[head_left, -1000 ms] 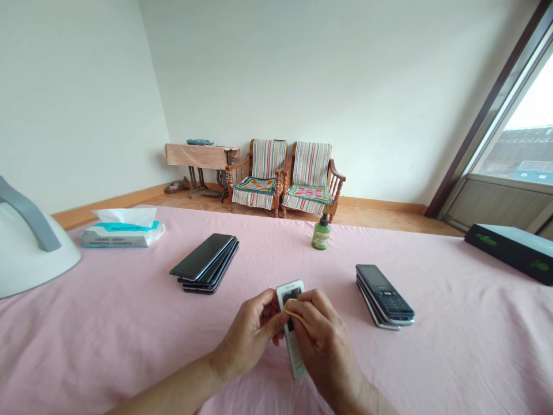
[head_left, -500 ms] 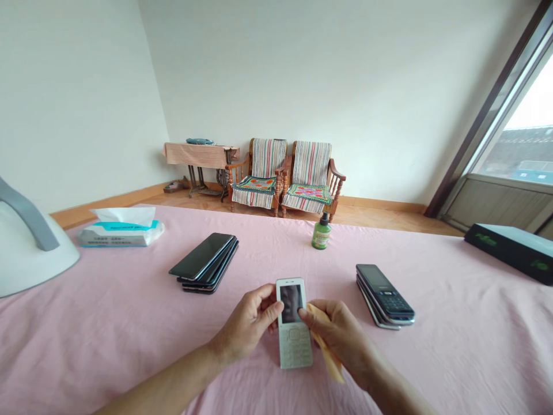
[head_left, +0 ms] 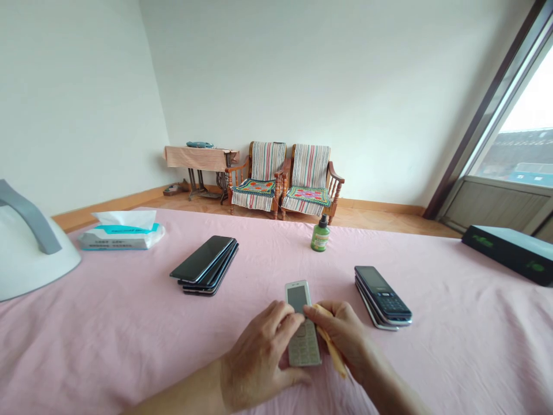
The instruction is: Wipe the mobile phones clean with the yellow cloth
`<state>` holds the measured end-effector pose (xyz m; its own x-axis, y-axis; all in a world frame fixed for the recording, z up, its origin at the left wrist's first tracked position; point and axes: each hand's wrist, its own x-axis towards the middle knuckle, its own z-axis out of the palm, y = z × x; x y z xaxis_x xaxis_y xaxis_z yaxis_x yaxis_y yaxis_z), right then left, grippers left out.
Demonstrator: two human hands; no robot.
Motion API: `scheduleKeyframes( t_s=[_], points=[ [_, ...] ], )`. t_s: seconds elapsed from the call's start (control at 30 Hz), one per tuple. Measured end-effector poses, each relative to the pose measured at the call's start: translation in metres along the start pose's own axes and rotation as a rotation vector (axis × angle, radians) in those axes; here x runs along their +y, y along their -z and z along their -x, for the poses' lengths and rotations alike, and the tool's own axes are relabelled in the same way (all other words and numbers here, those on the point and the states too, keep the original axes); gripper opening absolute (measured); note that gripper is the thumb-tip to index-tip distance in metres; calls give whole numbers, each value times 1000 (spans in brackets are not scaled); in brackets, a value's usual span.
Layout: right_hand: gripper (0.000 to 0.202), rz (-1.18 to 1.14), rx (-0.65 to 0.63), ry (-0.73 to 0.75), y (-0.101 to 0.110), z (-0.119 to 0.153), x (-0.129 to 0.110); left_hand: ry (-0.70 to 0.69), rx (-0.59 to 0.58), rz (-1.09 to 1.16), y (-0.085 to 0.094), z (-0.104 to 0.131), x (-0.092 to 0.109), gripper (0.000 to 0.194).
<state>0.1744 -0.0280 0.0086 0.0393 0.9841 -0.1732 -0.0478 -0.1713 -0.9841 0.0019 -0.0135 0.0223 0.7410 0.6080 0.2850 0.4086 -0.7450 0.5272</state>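
Note:
A white keypad mobile phone (head_left: 305, 344) with a small screen is tilted up in front of me, above the pink cloth. My right hand (head_left: 341, 328) grips its right edge, thumb on the front near the screen's lower corner. A yellow cloth (head_left: 334, 351) is pinched in the same hand and hangs down beside the phone. My left hand (head_left: 263, 351) reaches over the phone's left side, back of the hand up. Its fingertips lie across the front between screen and keypad, while the thumb is spread below, near the bottom end.
Left of centre lies a stack of smartphones (head_left: 205, 262); a stack of keypad phones (head_left: 382, 297) is at right. A green pump bottle (head_left: 320, 235) stands behind. Farther out are a tissue pack (head_left: 121, 233), a white object with a grey handle (head_left: 34, 253) and a black box (head_left: 510, 251).
My left hand has let go of the phone's left edge and swung over its front, palm down. The phone has shifted slightly right; my right hand keeps hold of it and the cloth.

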Motion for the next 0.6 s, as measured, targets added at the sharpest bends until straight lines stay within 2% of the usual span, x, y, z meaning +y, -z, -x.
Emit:
scheduleKeyframes(
  t_s=[0.13, 0.3, 0.47, 0.6],
  points=[
    [41, 205, 82, 65, -3, 0, -2, 2, 42, 4, -3, 0, 1, 51],
    [33, 273, 136, 141, -5, 4, -10, 30, 198, 142, 1, -1, -4, 46],
    [18, 300, 258, 150, -2, 5, -14, 232, 307, 347, 5, -4, -24, 35],
    [13, 271, 287, 114, -3, 6, -14, 315, 307, 522, 5, -5, -37, 43]
  ],
)
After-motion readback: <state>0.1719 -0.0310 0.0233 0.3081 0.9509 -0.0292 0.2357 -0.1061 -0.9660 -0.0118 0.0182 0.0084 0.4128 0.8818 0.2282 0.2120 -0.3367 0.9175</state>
